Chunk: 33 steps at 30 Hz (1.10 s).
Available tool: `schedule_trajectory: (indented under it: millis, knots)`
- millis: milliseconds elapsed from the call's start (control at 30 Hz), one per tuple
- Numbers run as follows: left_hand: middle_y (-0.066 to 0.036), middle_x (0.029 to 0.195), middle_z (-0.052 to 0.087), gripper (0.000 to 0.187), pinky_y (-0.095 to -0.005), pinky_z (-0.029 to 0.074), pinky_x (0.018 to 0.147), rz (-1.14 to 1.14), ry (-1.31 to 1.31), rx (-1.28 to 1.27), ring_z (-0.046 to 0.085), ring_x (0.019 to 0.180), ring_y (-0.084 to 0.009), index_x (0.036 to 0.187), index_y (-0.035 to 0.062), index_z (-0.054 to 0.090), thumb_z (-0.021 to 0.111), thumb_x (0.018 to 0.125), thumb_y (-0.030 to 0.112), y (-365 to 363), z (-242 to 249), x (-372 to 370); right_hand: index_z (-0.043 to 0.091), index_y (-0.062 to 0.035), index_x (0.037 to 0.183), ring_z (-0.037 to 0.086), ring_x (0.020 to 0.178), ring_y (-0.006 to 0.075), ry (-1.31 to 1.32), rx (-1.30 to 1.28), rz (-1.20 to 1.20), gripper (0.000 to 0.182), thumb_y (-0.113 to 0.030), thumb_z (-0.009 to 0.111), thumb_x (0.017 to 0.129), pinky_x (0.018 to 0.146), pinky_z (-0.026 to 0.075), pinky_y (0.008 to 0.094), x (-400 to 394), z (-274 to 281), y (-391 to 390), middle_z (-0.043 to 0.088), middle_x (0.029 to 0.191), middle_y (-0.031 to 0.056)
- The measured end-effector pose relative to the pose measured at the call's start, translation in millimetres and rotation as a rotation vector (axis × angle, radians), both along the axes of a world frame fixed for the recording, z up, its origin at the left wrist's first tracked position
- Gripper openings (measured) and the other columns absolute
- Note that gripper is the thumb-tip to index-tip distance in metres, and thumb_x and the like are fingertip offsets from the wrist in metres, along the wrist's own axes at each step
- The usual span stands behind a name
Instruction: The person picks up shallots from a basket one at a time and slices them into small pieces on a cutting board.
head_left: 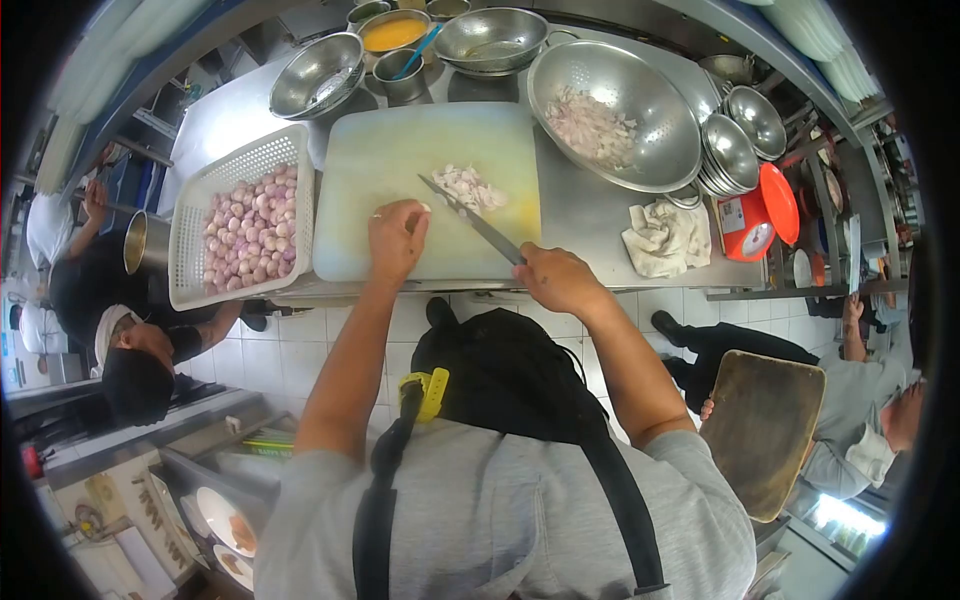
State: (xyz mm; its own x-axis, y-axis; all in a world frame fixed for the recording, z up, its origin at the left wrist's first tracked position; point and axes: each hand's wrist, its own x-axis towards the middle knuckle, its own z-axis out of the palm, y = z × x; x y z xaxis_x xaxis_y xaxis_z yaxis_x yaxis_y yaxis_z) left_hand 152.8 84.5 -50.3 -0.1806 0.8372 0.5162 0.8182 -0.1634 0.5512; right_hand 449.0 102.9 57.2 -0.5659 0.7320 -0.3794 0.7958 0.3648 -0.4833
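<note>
My right hand (560, 277) is closed round the handle of a kitchen knife (487, 232). The blade slants to the upper left across the cutting board (365, 140), its tip beside a small heap of chopped shallots (468, 188). My left hand (398, 238) rests over the front of the board, left of the blade, with its fingers curled together. A small pale spot shows at its fingertips; what they hold, if anything, I cannot make out. Left of the board, a white plastic basket (186, 225) carries many whole peeled shallots (250, 228).
A large steel colander (668, 125) with chopped shallots (590, 125) stands right of the board. Nearby are a crumpled cloth (668, 240), a red scale (748, 228) and stacked bowls (728, 155). Bowls and pots line the back. People stand at both sides; one carries a tray (765, 435).
</note>
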Motion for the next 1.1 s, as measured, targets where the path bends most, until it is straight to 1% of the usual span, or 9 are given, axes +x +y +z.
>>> schedule_trajectory:
  millis: [67,267,433,533,633,733,833,1000,1100]
  knots:
    - [-0.013,0.101,0.076,0.016,-0.0462,0.051,0.087,-0.109,-0.026,0.013,0.069,0.097,-0.0357,0.104,0.0047,0.073,0.075,0.089,0.009,-5,5,3,0.06,-0.0025,0.112,0.071,0.098,0.0444,-0.018,0.026,-0.006,0.028,-0.029,0.057,0.104,0.089,0.053,0.056,0,5,-2,0.073,0.095,0.0232]
    - [-0.012,0.096,0.075,0.009,-0.0466,0.051,0.081,-0.149,0.024,0.027,0.067,0.09,-0.0366,0.097,0.0064,0.073,0.07,0.088,0.004,4,22,7,0.058,-0.0019,0.109,0.072,0.095,0.0422,-0.084,0.136,0.016,0.024,-0.026,0.058,0.104,0.084,0.055,0.0542,-10,8,-19,0.074,0.09,0.0207]
    - [-0.013,0.092,0.072,0.007,-0.0474,0.05,0.079,-0.165,-0.038,0.009,0.065,0.085,-0.0378,0.094,0.0078,0.072,0.07,0.088,0.005,17,12,5,0.054,-0.0028,0.111,0.071,0.092,0.0427,-0.056,0.186,0.038,0.023,-0.026,0.056,0.105,0.081,0.054,0.0554,-9,2,-19,0.073,0.088,0.021]
    - [-0.012,0.091,0.071,0.006,-0.0476,0.05,0.078,-0.179,-0.023,0.026,0.064,0.084,-0.0379,0.094,0.0083,0.072,0.07,0.088,0.006,19,10,5,0.056,-0.0012,0.108,0.073,0.088,0.0418,-0.036,0.229,0.033,0.02,-0.021,0.059,0.102,0.079,0.056,0.0541,-10,12,-28,0.073,0.083,0.0209]
    - [-0.012,0.09,0.07,0.006,-0.0475,0.05,0.077,-0.168,-0.011,0.024,0.064,0.083,-0.0376,0.093,0.0087,0.072,0.07,0.088,0.006,18,10,4,0.056,-0.0005,0.108,0.073,0.087,0.0425,-0.114,0.141,0.025,0.019,-0.019,0.058,0.102,0.078,0.055,0.0552,-9,36,-37,0.072,0.083,0.0222]
    - [-0.012,0.089,0.07,0.006,-0.0474,0.05,0.077,-0.161,-0.021,0.034,0.064,0.083,-0.0371,0.094,0.0086,0.072,0.07,0.088,0.006,18,9,6,0.056,0.0004,0.107,0.072,0.086,0.0435,-0.079,0.201,0.052,0.019,-0.018,0.058,0.102,0.078,0.055,0.0555,-6,22,-34,0.072,0.083,0.0229]
    - [-0.012,0.09,0.07,0.006,-0.0474,0.05,0.077,-0.177,-0.019,0.039,0.064,0.083,-0.0367,0.094,0.0085,0.072,0.07,0.088,0.007,18,9,5,0.055,-0.0018,0.11,0.071,0.089,0.0455,-0.036,0.189,0.036,0.023,-0.024,0.056,0.105,0.079,0.053,0.0579,-15,0,-21,0.072,0.086,0.0237]
    - [-0.011,0.09,0.07,0.007,-0.0473,0.05,0.077,-0.154,-0.03,0.026,0.065,0.084,-0.0362,0.093,0.0087,0.072,0.07,0.087,0.006,17,9,4,0.057,0.0006,0.109,0.073,0.091,0.0443,-0.129,0.118,0.025,0.02,-0.019,0.058,0.102,0.082,0.055,0.0554,-16,36,-32,0.074,0.089,0.0238]
    - [-0.011,0.091,0.07,0.007,-0.0476,0.05,0.078,-0.15,-0.031,0.017,0.065,0.085,-0.0363,0.092,0.0086,0.072,0.07,0.087,0.006,20,3,4,0.056,0.0007,0.11,0.073,0.092,0.0443,-0.104,0.12,0.031,0.022,-0.02,0.058,0.103,0.083,0.055,0.0549,-20,19,-26,0.074,0.088,0.023]
